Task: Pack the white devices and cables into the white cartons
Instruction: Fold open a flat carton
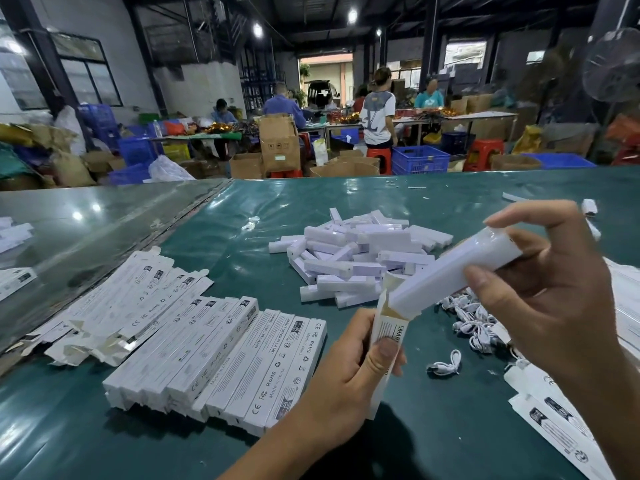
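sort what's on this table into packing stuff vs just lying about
Job: white device in right hand; open carton in left hand; device pile; cables; packed cartons; flat cartons.
Lying about: plastic scrap.

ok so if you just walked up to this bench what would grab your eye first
Front and centre, the right hand feeds a white device into the open end of a carton gripped by the left hand. Behind them a loose heap of small white boxes sits mid-table, and to the left a neat row of packed cartons lies on the green table.
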`<state>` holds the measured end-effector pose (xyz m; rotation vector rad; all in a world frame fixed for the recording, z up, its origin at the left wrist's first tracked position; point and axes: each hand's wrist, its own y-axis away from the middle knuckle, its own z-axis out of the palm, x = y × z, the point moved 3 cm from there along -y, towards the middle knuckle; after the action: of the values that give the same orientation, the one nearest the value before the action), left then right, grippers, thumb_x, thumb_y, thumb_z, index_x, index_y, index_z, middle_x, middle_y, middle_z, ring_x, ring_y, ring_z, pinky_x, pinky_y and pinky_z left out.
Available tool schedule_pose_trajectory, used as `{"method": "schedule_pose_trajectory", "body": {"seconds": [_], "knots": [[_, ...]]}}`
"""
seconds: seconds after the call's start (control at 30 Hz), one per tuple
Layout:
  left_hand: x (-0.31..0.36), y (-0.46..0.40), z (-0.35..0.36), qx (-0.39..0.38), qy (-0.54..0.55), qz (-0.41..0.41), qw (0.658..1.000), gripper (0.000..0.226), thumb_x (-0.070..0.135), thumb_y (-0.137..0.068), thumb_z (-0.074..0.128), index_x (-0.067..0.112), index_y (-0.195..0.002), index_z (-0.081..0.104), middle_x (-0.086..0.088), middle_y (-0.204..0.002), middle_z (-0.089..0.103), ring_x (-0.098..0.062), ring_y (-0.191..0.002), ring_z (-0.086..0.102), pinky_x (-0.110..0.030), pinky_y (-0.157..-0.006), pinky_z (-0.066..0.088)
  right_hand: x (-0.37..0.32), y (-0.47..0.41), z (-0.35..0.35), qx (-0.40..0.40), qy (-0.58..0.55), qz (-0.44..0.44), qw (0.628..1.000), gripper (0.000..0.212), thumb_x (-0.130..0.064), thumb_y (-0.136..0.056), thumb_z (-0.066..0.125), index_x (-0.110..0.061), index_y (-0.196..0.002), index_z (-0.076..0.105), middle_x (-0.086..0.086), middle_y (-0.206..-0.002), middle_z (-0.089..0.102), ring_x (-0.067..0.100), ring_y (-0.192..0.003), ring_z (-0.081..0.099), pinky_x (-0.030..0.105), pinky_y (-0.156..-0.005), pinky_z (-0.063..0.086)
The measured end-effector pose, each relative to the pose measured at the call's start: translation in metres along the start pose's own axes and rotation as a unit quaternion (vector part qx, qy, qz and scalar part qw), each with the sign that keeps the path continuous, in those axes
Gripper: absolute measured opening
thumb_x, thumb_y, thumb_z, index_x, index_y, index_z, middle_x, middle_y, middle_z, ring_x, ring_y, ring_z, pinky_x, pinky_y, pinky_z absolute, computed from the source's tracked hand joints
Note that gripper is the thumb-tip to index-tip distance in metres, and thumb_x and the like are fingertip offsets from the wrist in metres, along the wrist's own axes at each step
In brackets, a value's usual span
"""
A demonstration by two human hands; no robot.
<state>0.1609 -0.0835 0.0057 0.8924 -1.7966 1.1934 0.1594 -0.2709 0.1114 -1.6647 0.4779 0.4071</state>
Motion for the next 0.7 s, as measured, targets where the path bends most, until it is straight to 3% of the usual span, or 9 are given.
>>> {"method": "schedule_pose_trajectory", "body": {"seconds": [0.1, 0.23, 0.37, 0.53, 0.63, 0.7], "knots": [[0.002, 0.0, 0.001, -0.005, -0.002, 0.006, 1.0, 0.034, 0.06, -0.101, 0.041, 0.032, -0.116, 0.054, 0.008, -0.092, 0.064, -0.005, -0.085, 0.06, -0.011, -0.081, 0.042, 0.004, 0.0, 0.0, -0.008, 0.037, 0.008, 0.999, 0.046, -0.01, -0.081, 0.074, -0.036, -0.113, 0.052, -0.02, -0.087, 0.067, -0.002, -0.059, 0.064, 0.004, -0.052, 0.044], [0.003, 0.001, 0.002, -0.008, 0.003, 0.007, 1.0, 0.038, 0.063, -0.1, 0.041, 0.032, -0.116, 0.054, 0.008, -0.092, 0.065, -0.006, -0.085, 0.061, -0.014, -0.08, 0.043, 0.006, 0.0, 0.005, -0.033, 0.048, 0.007, 0.998, 0.041, -0.031, -0.089, 0.071, -0.043, -0.125, 0.055, -0.016, -0.097, 0.07, 0.011, -0.08, 0.071, 0.015, -0.072, 0.054], [0.004, 0.0, 0.004, -0.008, 0.007, 0.01, 1.0, 0.037, 0.062, -0.099, 0.043, 0.03, -0.112, 0.054, 0.01, -0.09, 0.064, -0.007, -0.083, 0.061, -0.016, -0.079, 0.043, 0.006, 0.001, 0.017, -0.087, 0.179, -0.056, 0.978, 0.031, -0.033, -0.093, 0.066, -0.03, -0.124, 0.063, -0.02, -0.105, 0.065, 0.004, -0.088, 0.064, 0.008, -0.082, 0.044], [0.006, 0.0, 0.001, 0.004, 0.023, 0.007, 1.0, 0.037, 0.064, -0.099, 0.043, 0.031, -0.112, 0.056, 0.007, -0.088, 0.063, -0.008, -0.082, 0.058, -0.015, -0.079, 0.042, 0.015, 0.007, 0.027, -0.12, 0.195, -0.044, 0.972, 0.027, -0.033, -0.092, 0.064, -0.019, -0.114, 0.072, -0.002, -0.115, 0.065, 0.01, -0.11, 0.064, 0.025, -0.092, 0.05], [0.006, 0.0, 0.002, 0.002, 0.015, 0.009, 1.0, 0.038, 0.062, -0.1, 0.042, 0.03, -0.113, 0.056, 0.007, -0.088, 0.063, -0.008, -0.082, 0.057, -0.016, -0.079, 0.042, 0.019, 0.009, 0.027, -0.128, 0.191, -0.02, 0.973, 0.025, -0.033, -0.093, 0.064, -0.02, -0.113, 0.073, -0.005, -0.119, 0.066, 0.01, -0.116, 0.063, 0.032, -0.095, 0.052], [0.005, 0.0, 0.002, 0.002, 0.013, 0.008, 1.0, 0.039, 0.062, -0.1, 0.042, 0.028, -0.114, 0.055, 0.006, -0.088, 0.063, -0.008, -0.082, 0.058, -0.015, -0.079, 0.042, 0.021, 0.009, 0.026, -0.131, 0.194, -0.004, 0.972, 0.03, -0.037, -0.094, 0.06, -0.022, -0.116, 0.073, -0.008, -0.121, 0.066, 0.007, -0.118, 0.062, 0.029, -0.097, 0.05]]}}
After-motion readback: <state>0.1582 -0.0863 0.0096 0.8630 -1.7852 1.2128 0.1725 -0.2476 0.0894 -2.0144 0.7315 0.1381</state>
